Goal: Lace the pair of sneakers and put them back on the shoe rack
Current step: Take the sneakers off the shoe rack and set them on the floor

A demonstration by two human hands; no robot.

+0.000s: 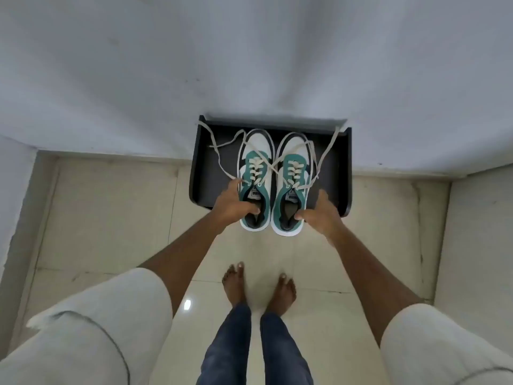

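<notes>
Two green, white and black sneakers sit side by side over a black shoe rack (337,168), toes toward the wall. My left hand (231,204) grips the collar of the left sneaker (255,173), fingers inside its opening. My right hand (322,215) holds the outer collar of the right sneaker (291,176) with its fingertips. The heels of both shoes overhang the rack's front edge. Cream laces (219,154) are threaded through the lower eyelets, and their long loose ends trail out to both sides across the rack.
The rack stands on a glossy beige tiled floor (111,218) against a white wall (249,65). My bare feet (259,284) are just behind the rack. White walls close in at the left and right, forming a narrow alcove.
</notes>
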